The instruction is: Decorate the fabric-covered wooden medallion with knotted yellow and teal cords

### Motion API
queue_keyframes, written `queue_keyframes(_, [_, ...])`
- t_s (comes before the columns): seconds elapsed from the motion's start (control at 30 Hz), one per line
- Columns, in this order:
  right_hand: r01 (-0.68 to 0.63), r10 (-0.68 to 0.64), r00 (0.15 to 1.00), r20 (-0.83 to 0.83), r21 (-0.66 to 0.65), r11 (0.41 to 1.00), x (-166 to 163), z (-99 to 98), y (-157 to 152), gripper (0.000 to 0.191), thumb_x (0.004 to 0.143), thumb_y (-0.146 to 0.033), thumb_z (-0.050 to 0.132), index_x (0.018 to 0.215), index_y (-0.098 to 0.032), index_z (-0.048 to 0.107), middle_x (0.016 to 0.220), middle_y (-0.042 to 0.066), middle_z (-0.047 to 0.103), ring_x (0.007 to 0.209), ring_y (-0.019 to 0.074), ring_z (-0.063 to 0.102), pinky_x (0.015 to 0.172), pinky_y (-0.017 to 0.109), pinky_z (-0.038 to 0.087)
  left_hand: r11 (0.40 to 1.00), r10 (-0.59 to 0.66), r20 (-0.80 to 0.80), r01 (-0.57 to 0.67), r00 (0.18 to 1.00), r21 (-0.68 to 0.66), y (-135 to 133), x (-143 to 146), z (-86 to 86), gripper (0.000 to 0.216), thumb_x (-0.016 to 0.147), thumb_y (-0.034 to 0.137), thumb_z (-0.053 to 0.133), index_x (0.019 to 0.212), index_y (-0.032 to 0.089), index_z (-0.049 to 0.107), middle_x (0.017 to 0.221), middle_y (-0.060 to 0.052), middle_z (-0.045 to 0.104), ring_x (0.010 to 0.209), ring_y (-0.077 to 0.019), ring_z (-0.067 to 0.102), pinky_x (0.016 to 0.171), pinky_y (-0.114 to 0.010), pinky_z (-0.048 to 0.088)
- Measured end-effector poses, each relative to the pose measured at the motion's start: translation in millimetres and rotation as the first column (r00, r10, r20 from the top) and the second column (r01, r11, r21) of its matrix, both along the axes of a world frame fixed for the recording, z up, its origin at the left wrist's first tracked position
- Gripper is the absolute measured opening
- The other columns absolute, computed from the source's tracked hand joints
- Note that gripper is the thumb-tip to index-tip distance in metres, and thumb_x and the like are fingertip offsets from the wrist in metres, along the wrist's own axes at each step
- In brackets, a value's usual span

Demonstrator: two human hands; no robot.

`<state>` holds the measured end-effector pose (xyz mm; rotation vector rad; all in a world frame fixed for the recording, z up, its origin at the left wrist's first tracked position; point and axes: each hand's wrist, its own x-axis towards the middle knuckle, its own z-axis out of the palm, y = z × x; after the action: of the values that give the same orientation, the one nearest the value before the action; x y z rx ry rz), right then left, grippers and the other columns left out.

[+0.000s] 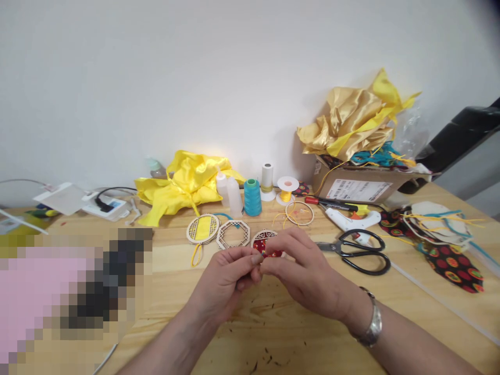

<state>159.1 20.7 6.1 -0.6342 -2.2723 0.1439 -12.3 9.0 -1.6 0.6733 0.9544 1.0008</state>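
Note:
My left hand (228,276) pinches thumb and finger together above the table, and what lies between them is too small to make out. Bent over from the right, my right hand (307,273) wears a silver bracelet, and its thumb and fingertips meet the left fingertips. Just behind them is a round wooden frame with red patterned fabric (261,241), partly covered by my right fingers. Left of it lie an octagonal lattice frame (246,237) and a round frame with yellow fabric (203,228). Black-handled scissors (344,247) rest right of my right hand.
Behind stand a teal thread cone (252,199), white bottles (235,198) and yellow satin (183,179). At right are a white glue gun (347,221), a cardboard box (351,182) heaped with fabric, and patterned cloth (455,266). A power strip (107,205) sits left. Dark scraps dot the front.

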Motion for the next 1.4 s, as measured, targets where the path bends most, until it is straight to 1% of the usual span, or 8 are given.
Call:
queue_keyframes(0.1, [-0.064, 0.036, 0.991, -0.128, -0.222, 0.973, -2.6, -0.8, -0.8, 0.015, 0.087, -0.01, 0.05, 0.086, -0.02, 0.061, 0.091, 0.003, 0.053, 0.087, 0.0138, 0.049, 0.077, 0.03, 0.042, 0.999, 0.003, -0.054, -0.001, 0.999, 0.043, -0.5, -0.6, 0.6, 0.01, 0.065, 0.021, 0.073, 0.061, 0.012, 0.07, 0.046, 0.001, 0.057, 0.043, -0.0032, 0.038, 0.04, -0.015, 0.021])
queue_keyframes(0.17, [-0.104, 0.041, 0.978, -0.205, -0.31, 0.945, -3.8, -1.2, -1.0, 0.012, 0.087, -0.013, 0.052, 0.084, -0.02, 0.061, 0.09, 0.003, 0.051, 0.087, 0.0133, 0.049, 0.076, 0.028, 0.043, 0.998, 0.005, -0.094, 0.001, 0.996, 0.063, -1.0, -1.0, 1.4, 0.009, 0.065, 0.021, 0.073, 0.063, 0.013, 0.07, 0.049, 0.001, 0.058, 0.046, -0.0046, 0.042, 0.043, -0.016, 0.026])
queue_keyframes(0.33, [-0.136, -0.018, 0.945, -0.326, -0.442, 0.886, -5.3, 0.9, -0.9, 0.009, 0.082, -0.011, 0.058, 0.081, -0.019, 0.062, 0.085, 0.001, 0.054, 0.082, 0.0123, 0.053, 0.073, 0.027, 0.045, 0.993, 0.006, -0.196, 0.017, 0.98, 0.115, -1.6, -2.8, 2.8, 0.009, 0.068, 0.024, 0.071, 0.068, 0.015, 0.071, 0.053, 0.0, 0.061, 0.051, -0.0075, 0.046, 0.05, -0.019, 0.034])
queue_keyframes(0.53, [-0.14, -0.079, 0.942, -0.325, -0.597, 0.79, -5.4, 6.3, 0.4, 0.01, 0.08, -0.01, 0.061, 0.073, -0.017, 0.063, 0.075, -0.001, 0.056, 0.075, 0.0112, 0.053, 0.071, 0.026, 0.043, 0.977, 0.03, -0.343, 0.046, 0.939, 0.21, -2.2, -5.1, 3.0, 0.01, 0.073, 0.025, 0.067, 0.067, 0.018, 0.071, 0.052, 0.002, 0.061, 0.053, -0.0082, 0.047, 0.054, -0.02, 0.034])
queue_keyframes(0.73, [-0.136, -0.106, 0.944, -0.312, -0.661, 0.738, -4.8, 6.8, 0.6, 0.011, 0.08, -0.01, 0.06, 0.07, -0.015, 0.06, 0.074, -0.001, 0.055, 0.075, 0.0116, 0.052, 0.07, 0.026, 0.042, 0.967, 0.046, -0.399, 0.06, 0.916, 0.249, -3.2, -4.5, 5.0, 0.012, 0.074, 0.024, 0.066, 0.065, 0.018, 0.069, 0.051, 0.003, 0.061, 0.051, -0.0079, 0.046, 0.051, -0.021, 0.031])
queue_keyframes(1.03, [-0.146, -0.198, 0.922, -0.333, -0.772, 0.619, -6.2, 6.0, 3.1, 0.012, 0.079, -0.018, 0.059, 0.068, -0.015, 0.06, 0.071, 0.0, 0.057, 0.069, 0.0122, 0.051, 0.063, 0.026, 0.04, 0.993, 0.015, -0.216, 0.011, 0.976, 0.117, 0.0, -5.3, 1.2, 0.009, 0.07, 0.023, 0.069, 0.066, 0.016, 0.069, 0.05, 0.001, 0.06, 0.047, -0.0071, 0.041, 0.045, -0.019, 0.026])
queue_keyframes(1.23, [-0.141, -0.213, 0.914, -0.344, -0.764, 0.63, -8.0, 6.9, 3.3, 0.012, 0.077, -0.016, 0.061, 0.065, -0.015, 0.062, 0.068, -0.001, 0.057, 0.067, 0.0114, 0.05, 0.063, 0.025, 0.04, 0.997, 0.016, -0.149, -0.005, 0.989, 0.076, 1.6, -3.3, 1.6, 0.009, 0.068, 0.023, 0.071, 0.064, 0.014, 0.069, 0.046, 0.001, 0.058, 0.043, -0.0055, 0.036, 0.041, -0.018, 0.021])
queue_keyframes(1.4, [-0.079, -0.242, 0.921, -0.307, -0.753, 0.653, -8.0, 6.5, 3.2, 0.01, 0.074, -0.014, 0.064, 0.064, -0.015, 0.065, 0.066, -0.001, 0.059, 0.066, 0.0114, 0.052, 0.063, 0.025, 0.042, 0.994, 0.007, -0.225, 0.018, 0.974, 0.109, 0.8, -4.1, 0.7, 0.01, 0.069, 0.024, 0.07, 0.065, 0.016, 0.069, 0.049, 0.0, 0.06, 0.046, -0.0064, 0.04, 0.044, -0.019, 0.024])
